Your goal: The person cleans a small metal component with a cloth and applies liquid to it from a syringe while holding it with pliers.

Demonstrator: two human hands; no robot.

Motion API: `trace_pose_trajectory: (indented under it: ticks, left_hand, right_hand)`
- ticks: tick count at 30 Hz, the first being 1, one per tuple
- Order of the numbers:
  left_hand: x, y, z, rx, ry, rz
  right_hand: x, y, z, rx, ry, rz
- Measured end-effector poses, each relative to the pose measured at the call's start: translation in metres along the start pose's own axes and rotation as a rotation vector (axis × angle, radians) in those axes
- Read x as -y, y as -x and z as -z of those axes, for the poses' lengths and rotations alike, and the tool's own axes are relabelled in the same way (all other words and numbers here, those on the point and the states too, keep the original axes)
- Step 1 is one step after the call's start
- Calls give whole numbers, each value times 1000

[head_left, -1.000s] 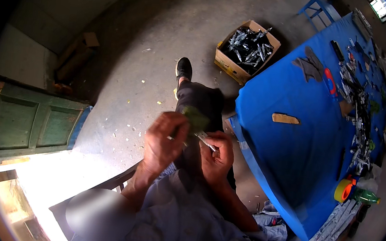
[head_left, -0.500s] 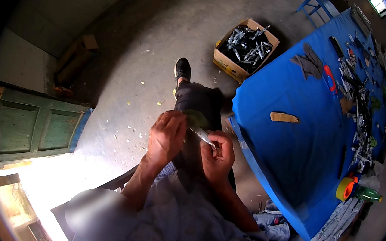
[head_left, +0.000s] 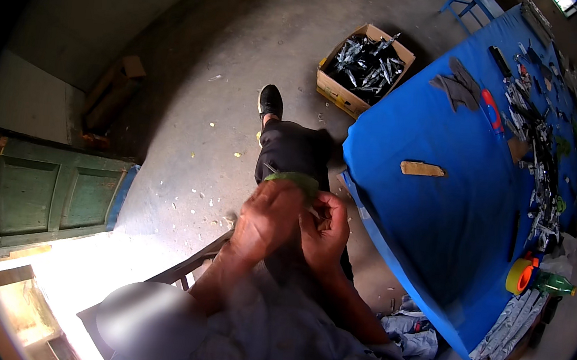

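Observation:
My hands meet above my dark-trousered leg, fingertips close together. My left hand [head_left: 267, 219] is closed, slightly blurred, with the back of it turned up. A soft-looking green piece [head_left: 295, 178], perhaps cloth or a scouring pad, shows beyond its fingers. From beside the green piece a thin dark tip [head_left: 270, 167] sticks out; what it belongs to is hidden. My right hand [head_left: 325, 229] is curled with thumb and fingers pinched at the left hand's fingertips. The slim silvery piece it held is mostly covered by the hands now.
A cardboard box [head_left: 341, 98] of silvery and black metal pieces stands on the floor ahead. Right of me is a blue-covered table [head_left: 410, 219] with a wooden block [head_left: 423, 169], grey glove [head_left: 457, 85], red-handled tool [head_left: 492, 111], tape roll [head_left: 519, 276] and green bottle [head_left: 555, 284].
My left hand has moved right and nearer, up against my right hand. The silvery piece that showed between them is now mostly hidden, and the green piece shows more plainly.

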State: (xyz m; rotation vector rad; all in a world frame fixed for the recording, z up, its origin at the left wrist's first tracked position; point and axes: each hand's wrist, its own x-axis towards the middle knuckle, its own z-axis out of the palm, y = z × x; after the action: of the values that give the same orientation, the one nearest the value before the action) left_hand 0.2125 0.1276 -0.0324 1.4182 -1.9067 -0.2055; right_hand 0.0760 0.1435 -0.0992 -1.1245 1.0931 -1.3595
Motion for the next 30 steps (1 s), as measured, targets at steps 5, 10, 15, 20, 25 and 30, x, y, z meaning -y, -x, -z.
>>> trace_pose_trajectory:
  ticks: [5,10,15,20,25,30]
  left_hand:
    - [36,-4,-1,-117,16,147]
    - [41,-15,16,-154,46,307]
    - [0,-11,16,-46,25,58]
    - [-7,4,-6,29,79,56]
    - [21,-8,4,-41,-16,79]
    - [42,-12,13,-121,25,222]
  right_hand:
    - [-2,-1,-1,10,-38,-8]
    - [-5,0,0,-6,-45,-8]
    - [-3,0,-2,16,-109,-12]
    - [-6,2,1,-30,-2,-8]
    - [-7,2,2,4,5,-27]
    - [-7,1,-1,-6,-22,20]
